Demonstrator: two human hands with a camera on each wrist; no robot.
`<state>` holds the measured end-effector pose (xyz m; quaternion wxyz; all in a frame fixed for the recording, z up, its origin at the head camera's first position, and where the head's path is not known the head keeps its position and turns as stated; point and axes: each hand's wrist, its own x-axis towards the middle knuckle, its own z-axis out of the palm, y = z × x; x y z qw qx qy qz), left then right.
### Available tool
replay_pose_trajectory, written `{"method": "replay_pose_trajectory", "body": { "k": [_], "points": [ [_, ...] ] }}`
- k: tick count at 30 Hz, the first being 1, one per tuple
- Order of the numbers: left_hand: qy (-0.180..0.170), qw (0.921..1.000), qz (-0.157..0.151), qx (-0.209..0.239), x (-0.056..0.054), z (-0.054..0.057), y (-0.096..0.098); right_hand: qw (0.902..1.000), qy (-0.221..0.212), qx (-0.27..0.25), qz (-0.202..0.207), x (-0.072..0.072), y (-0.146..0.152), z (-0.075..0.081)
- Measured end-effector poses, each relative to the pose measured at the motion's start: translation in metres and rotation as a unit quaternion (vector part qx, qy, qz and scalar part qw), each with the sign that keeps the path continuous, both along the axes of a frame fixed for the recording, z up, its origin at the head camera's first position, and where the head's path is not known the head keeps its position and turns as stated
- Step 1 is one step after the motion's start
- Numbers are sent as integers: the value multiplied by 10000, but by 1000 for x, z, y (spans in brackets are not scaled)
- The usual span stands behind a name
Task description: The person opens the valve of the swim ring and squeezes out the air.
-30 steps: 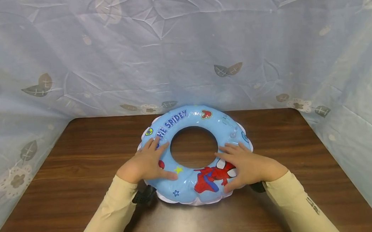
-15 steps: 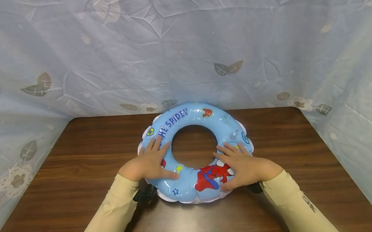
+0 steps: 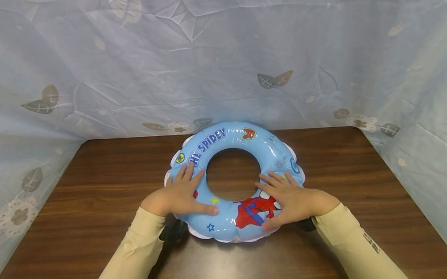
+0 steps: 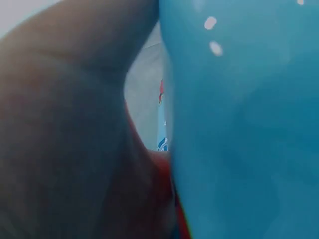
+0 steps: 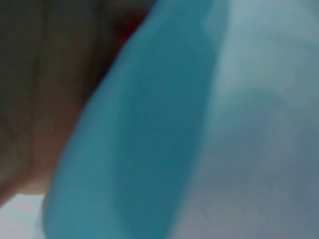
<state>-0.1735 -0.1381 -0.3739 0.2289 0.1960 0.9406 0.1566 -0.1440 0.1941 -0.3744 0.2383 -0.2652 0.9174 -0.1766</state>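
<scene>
A light-blue inflatable swim ring [image 3: 229, 226] with a scalloped white edge, printed lettering and a red cartoon figure lies on the brown table. My left hand [image 3: 181, 197] rests on its left side, fingers spread and fairly straight, thumb toward the near part. On the right side my right hand [image 3: 290, 197] lies across the ring in the same way, partly covering the red figure. In the left wrist view the blue ring wall [image 4: 244, 124] fills the right half beside my hand. Blue and white vinyl [image 5: 139, 149] takes up most of the blurred right wrist view.
The wood-grain table [image 3: 95, 185] spreads on both sides of the ring. A pale blue-grey curtain [image 3: 219, 63] with leaf and flower prints hangs behind it and along both sides. The ring's far edge reaches the back edge of the table.
Both hands stay on the swim ring, and its far edge sits slightly higher in view. My right hand has shifted a little to the left since a second ago.
</scene>
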Motion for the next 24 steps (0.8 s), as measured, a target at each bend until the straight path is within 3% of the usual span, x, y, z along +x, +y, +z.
{"method": "replay_pose_trajectory", "body": {
  "k": [12,19,24],
  "points": [
    [206,9994,77,-250,2,-5,6,9990,307,226,-218,3,-8,-3],
    [528,9973,194,-465,3,-2,13,9983,409,308,-267,3,-10,0],
    [454,9978,252,-403,4,-6,13,9987,338,290,-262,5,-11,-2]
  ]
}}
